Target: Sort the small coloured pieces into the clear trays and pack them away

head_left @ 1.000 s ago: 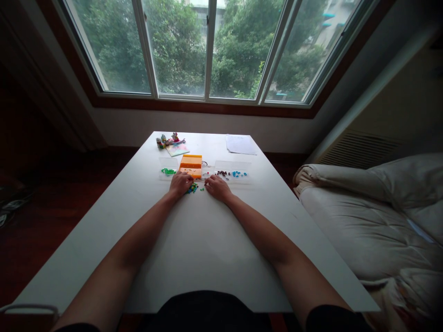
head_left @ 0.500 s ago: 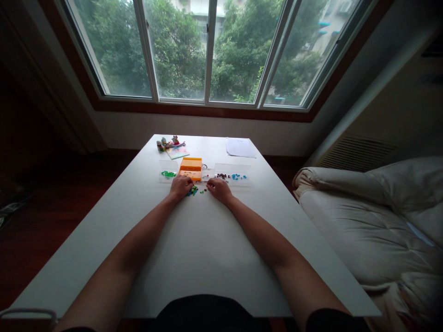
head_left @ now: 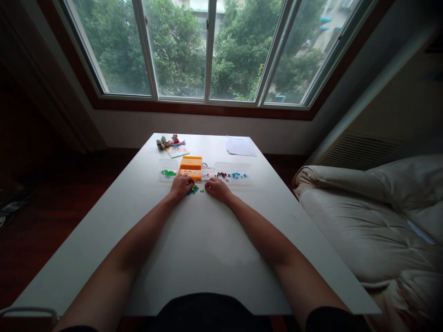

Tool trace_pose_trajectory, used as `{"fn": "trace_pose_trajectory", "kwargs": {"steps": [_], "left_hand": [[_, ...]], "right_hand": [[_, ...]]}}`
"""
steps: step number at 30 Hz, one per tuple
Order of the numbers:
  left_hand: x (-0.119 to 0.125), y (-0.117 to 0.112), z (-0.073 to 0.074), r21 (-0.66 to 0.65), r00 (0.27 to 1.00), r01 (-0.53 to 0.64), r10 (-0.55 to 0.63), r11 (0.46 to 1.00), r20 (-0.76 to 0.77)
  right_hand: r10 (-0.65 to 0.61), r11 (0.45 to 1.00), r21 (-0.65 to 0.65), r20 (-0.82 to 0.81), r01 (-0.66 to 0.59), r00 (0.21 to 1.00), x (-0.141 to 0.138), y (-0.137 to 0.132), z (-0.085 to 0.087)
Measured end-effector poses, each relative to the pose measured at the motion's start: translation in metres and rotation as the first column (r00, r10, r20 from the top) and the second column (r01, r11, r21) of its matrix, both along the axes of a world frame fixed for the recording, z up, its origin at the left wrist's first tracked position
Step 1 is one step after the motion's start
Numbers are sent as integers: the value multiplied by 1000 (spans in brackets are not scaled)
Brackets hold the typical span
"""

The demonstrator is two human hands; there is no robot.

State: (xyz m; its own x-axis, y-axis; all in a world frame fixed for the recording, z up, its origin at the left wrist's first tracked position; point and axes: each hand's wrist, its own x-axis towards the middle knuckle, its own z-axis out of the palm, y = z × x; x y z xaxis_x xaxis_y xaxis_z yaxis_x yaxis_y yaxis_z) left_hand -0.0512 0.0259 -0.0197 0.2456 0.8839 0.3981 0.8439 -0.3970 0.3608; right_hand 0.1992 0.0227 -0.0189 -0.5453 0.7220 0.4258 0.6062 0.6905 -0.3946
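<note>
Head view. Left hand point(head_left: 180, 185), centre of frame: fingers curled, tips drawn close together above the edge of a mixed pile of small pieces point(head_left: 193, 190), green, blue and yellow; too small to tell whether a piece is gripped. Right hand point(head_left: 216, 188), just right of centre: fingers bent, partly closed, near the tabletop; contents, if any, cannot be told. A few loose green bits point(head_left: 202, 190) lie between the hands. Just above them: orange box point(head_left: 191, 161), lid raised; to its left, green pieces point(head_left: 168, 173) in a clear container point(head_left: 168, 163); to its right, dark pieces point(head_left: 223, 174) and blue pieces point(head_left: 239, 175) in a clear tray point(head_left: 235, 167). Upper left of white table point(head_left: 207, 258): figurines point(head_left: 169, 142). Upper right: papers point(head_left: 241, 145).
</note>
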Motion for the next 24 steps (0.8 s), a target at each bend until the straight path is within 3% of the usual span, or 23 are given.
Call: {"fn": "trace_pose_trajectory", "kwargs": {"steps": [3,5,9,12,15,19,24], "left_hand": [[0,-1,1,-8,1000,19,-19,1000,6],[1,-1,3,-28,999,31,-31,999,9],[3,-2,5,-60,999,39,-38,997,15],[4,-3,5,-59,999,43,-42,997,20],[4,-4,5,-46,999,49,-48,998,25],[6,-4,6,-15,998,49,-48,999,37],[12,-6,9,2,996,56,-56,998,65]], "right_hand": [[-96,993,-78,-163,85,982,0,-1,1],[-196,974,-169,-317,148,928,3,2,1],[-395,907,-378,-621,183,677,16,19,-1],[-459,880,-445,-709,166,535,26,29,-4],[-447,881,-458,-732,114,513,27,32,-7],[-401,894,-443,-729,64,555,18,29,-9],[-393,910,-398,-737,117,550,14,27,-7]]}}
